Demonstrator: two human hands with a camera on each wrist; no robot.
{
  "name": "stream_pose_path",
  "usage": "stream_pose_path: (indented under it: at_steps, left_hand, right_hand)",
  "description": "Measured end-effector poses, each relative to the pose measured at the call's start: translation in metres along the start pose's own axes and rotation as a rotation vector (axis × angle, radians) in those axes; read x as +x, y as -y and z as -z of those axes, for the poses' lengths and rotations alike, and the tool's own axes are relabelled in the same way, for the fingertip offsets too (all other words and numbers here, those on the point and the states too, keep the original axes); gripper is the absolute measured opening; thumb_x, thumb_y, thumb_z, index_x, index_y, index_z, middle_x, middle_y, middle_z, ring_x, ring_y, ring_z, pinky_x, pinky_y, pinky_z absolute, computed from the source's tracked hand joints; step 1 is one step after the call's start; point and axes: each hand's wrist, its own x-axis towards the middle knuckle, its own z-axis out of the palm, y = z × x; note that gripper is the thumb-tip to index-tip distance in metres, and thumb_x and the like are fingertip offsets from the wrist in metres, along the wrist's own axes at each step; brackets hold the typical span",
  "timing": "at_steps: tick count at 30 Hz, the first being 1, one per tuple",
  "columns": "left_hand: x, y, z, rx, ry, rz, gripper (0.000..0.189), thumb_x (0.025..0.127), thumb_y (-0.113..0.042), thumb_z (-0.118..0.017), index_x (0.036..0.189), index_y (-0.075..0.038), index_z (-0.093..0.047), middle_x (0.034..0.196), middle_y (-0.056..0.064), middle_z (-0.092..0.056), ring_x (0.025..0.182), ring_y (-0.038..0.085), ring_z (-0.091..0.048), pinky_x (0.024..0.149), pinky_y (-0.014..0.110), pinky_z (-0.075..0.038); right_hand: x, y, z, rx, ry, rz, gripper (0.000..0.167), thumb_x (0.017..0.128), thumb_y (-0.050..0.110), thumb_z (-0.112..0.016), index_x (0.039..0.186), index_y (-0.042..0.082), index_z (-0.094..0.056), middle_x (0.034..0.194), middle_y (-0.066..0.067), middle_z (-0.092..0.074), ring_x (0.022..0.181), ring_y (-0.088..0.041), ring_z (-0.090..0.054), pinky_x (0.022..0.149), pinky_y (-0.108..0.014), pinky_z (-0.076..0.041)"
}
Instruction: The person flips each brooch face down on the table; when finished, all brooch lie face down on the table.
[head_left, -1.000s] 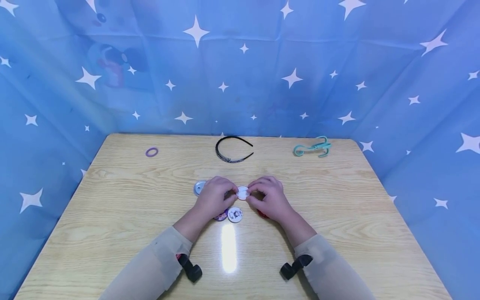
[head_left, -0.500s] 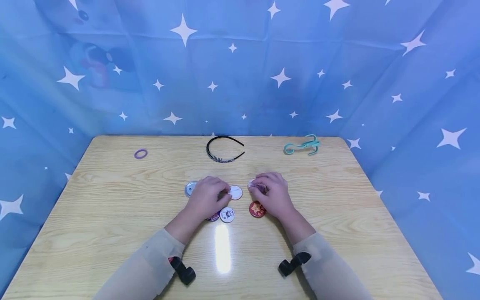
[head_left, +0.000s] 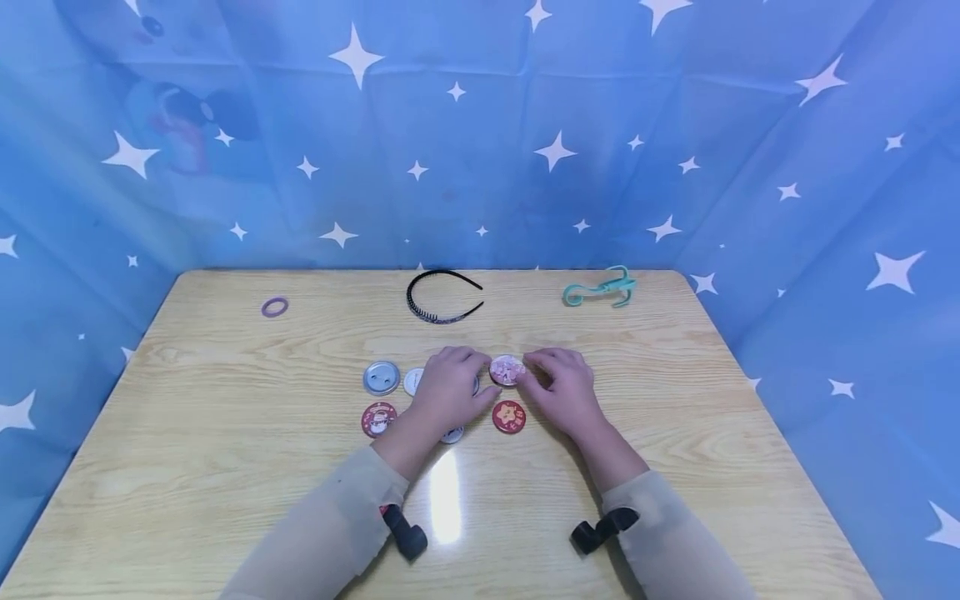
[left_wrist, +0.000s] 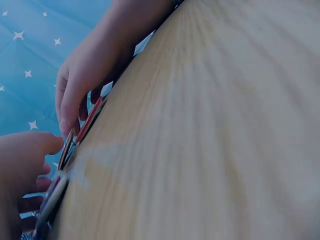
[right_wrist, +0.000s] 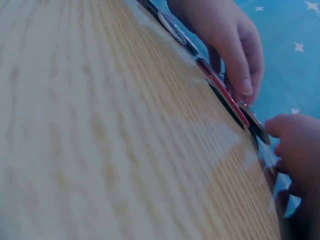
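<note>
A round pin badge with a pink picture (head_left: 507, 370) lies between the two hands. My left hand (head_left: 453, 387) is at its left edge, fingers loosely bent and thumb apart. At its right edge, my right hand (head_left: 562, 387) has thumb and forefinger at the rim without curling round it. In the right wrist view the badge (right_wrist: 255, 125) looks slightly tilted near the right thumb. A red star badge (head_left: 509, 417) lies just below it. Partly under the left hand and wrist are a white-backed badge (head_left: 412, 382) and another badge (head_left: 452, 435).
Left of the hands lie a silver badge back (head_left: 381, 377) and a red badge with a white figure (head_left: 378, 419). Along the far side of the wooden table (head_left: 225, 467) are a purple hair ring (head_left: 274, 307), a black headband (head_left: 427, 313) and a teal hair clip (head_left: 611, 287).
The right hand carried the pink badge rightward from beside the white-backed badge, setting it above the red star badge. The left hand left the white-backed badge and moved right to the pink one.
</note>
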Motion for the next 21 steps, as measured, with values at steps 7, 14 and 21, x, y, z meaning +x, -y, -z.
stream_pose_path:
  at_steps: [7,14,21]
  left_hand:
    - [0.0077,-0.0079,-0.0029,-0.014,0.013,0.065,0.057,0.1,-0.053,-0.067,0.139,-0.011,-0.069,0.136,0.01,-0.067,0.127,0.033,-0.058,0.105,0.051,-0.048]
    - [0.0063,-0.0055,-0.0065,-0.02,-0.009,0.059,0.053,0.102,-0.052,-0.068,0.138,-0.014,-0.071,0.134,0.007,-0.067,0.125,0.032,-0.058,0.103,0.051,-0.047]
    - [0.0059,-0.0048,-0.0085,-0.04,-0.018,0.057,0.052,0.102,-0.052,-0.067,0.138,-0.016,-0.071,0.134,0.006,-0.067,0.125,0.032,-0.058,0.103,0.051,-0.047]
  right_hand:
    - [-0.0012,0.0045,-0.0001,-0.043,0.04,0.006,0.046,0.099,0.043,-0.076,0.133,0.012,-0.075,0.138,-0.013,-0.065,0.134,-0.041,-0.048,0.114,-0.065,-0.026]
    - [-0.0012,0.004,-0.0015,-0.04,0.036,0.018,0.043,0.098,0.042,-0.078,0.129,0.013,-0.077,0.137,-0.013,-0.065,0.132,-0.04,-0.048,0.112,-0.064,-0.028]
    - [-0.0016,0.0051,-0.0006,-0.044,0.045,0.014,0.045,0.097,0.042,-0.078,0.131,0.013,-0.077,0.138,-0.014,-0.064,0.132,-0.04,-0.047,0.111,-0.064,-0.029]
